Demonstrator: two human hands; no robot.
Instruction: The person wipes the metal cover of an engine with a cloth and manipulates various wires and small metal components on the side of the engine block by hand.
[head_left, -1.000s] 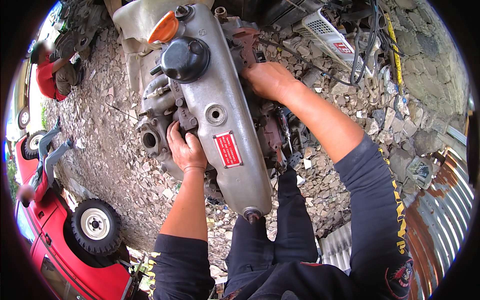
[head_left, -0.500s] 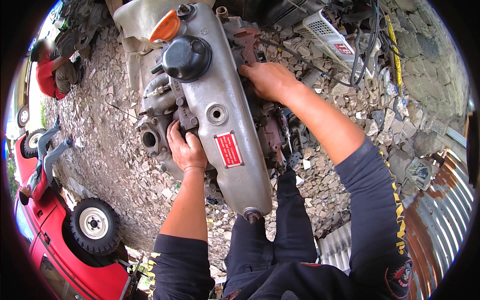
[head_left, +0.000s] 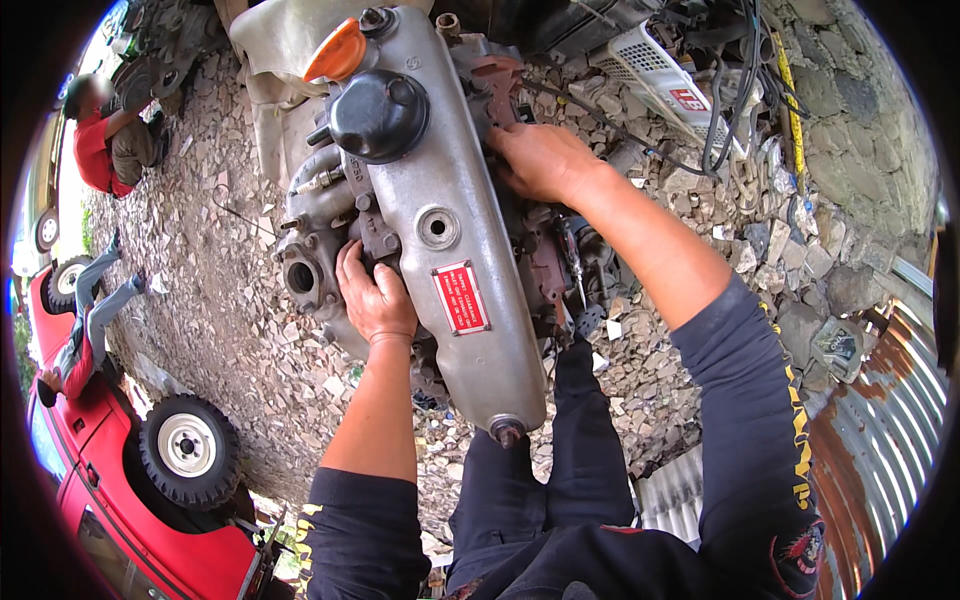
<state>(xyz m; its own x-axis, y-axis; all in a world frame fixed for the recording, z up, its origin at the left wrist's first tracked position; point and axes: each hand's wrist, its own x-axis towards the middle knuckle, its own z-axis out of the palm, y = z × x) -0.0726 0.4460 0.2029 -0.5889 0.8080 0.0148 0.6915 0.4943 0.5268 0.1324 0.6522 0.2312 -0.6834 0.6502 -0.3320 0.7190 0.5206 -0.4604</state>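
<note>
An engine with a long grey metal valve cover [head_left: 470,345] stands in front of me. The cover carries a black round filler cap [head_left: 378,115] and a red label plate [head_left: 461,297]. My left hand [head_left: 378,300] lies against the engine's left side beside the intake manifold [head_left: 318,225], fingers stretched forward and thumb apart. On the other side, my right hand [head_left: 545,160] reaches in by the rusty exhaust manifold [head_left: 545,262]. Its fingertips are hidden between the manifold and the cover, so what they touch does not show. An orange cone-shaped piece [head_left: 335,52] sits at the cover's far end.
Broken stone covers the ground [head_left: 250,330]. Far right are a white plastic crate [head_left: 660,85], black cables [head_left: 716,120] and a stone wall [head_left: 860,140]. Rusty corrugated sheets [head_left: 870,440] stand near right. A red vehicle [head_left: 130,500] and two people are at left.
The engine sits very slightly further right in the picture. My right hand has shifted a little rightward along the engine's side; my left hand stays against the engine.
</note>
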